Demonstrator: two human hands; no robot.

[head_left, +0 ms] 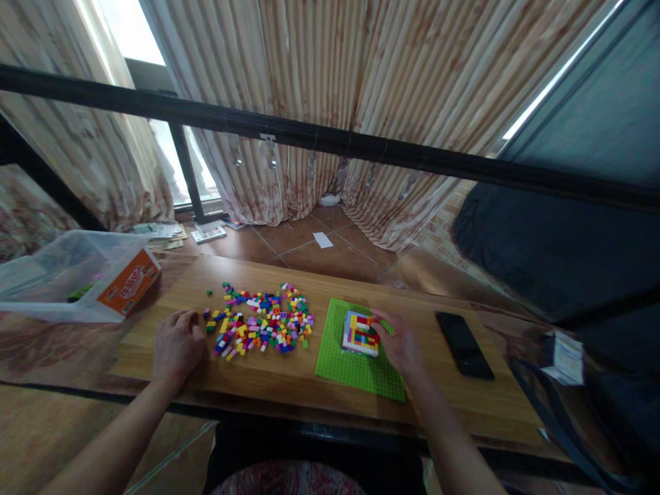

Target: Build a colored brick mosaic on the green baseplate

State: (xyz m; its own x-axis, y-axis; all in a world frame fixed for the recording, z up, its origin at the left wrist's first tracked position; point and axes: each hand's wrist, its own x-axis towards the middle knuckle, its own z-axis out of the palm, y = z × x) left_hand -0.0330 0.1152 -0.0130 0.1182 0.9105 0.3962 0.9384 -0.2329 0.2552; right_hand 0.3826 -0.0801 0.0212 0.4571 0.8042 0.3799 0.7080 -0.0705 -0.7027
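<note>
1. Your right hand [399,344] was over the far right corner of the build, thumb and fingers drawn nearly together, with a small orange plastic brick [370,321] at the tips; you could not tell whether they gripped it or only touched it
2. The small, squarish build of multicoloured plastic bricks [360,335] stood on the bright green, studded plastic baseplate [335,371]
3. Good work at that corner probably called for matching studs first, then pressing straight down; a sideways push could have loosened neighbouring bricks
4. Your left hand [178,344] rested, loosely curled, on the light brown wooden tabletop [247,381]; its palm was hidden, so you could not tell whether it held anything; bracing the baseplate with it might have helped
5. The loose, mixed-colour plastic bricks [265,326] lay between that hand and the baseplate
6. Farther out were a flat black phone [464,345] to the right and a clear plastic bin [77,313] to the left
</note>
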